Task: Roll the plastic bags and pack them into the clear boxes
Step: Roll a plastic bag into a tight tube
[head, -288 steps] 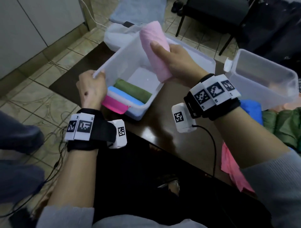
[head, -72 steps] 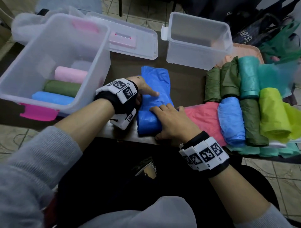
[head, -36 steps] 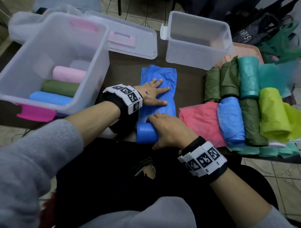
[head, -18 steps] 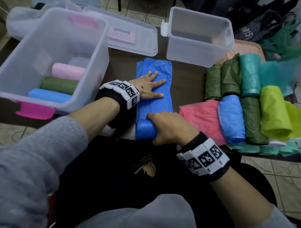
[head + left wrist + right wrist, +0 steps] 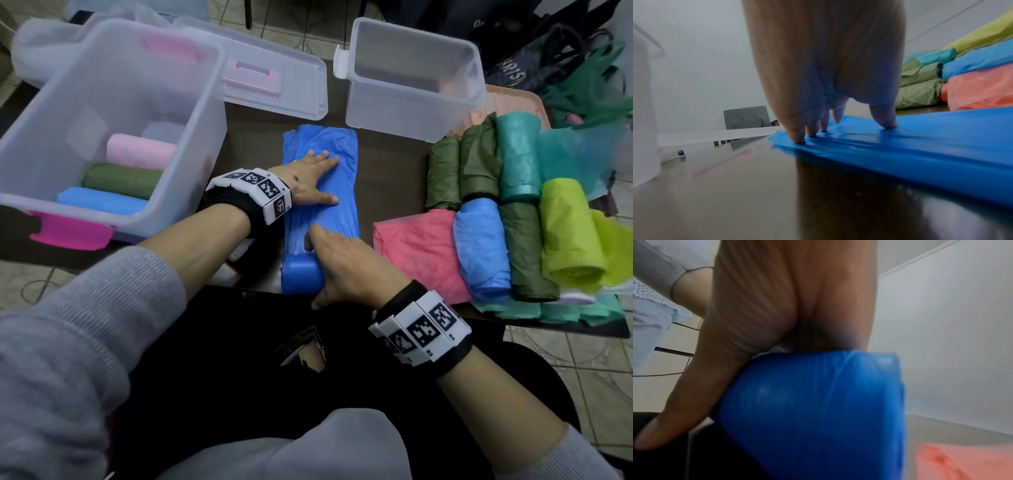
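A blue bag (image 5: 322, 192) lies flat on the bench, its near end rolled up. The left box (image 5: 113, 113) holds pink, green and blue rolls. The far box (image 5: 411, 68) stands upright. Right lie more coloured bags (image 5: 513, 212).

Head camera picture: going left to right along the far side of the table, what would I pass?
Large clear box holding three rolls → its lid lying flat → blue bag being rolled → small clear box → pile of coloured bags.
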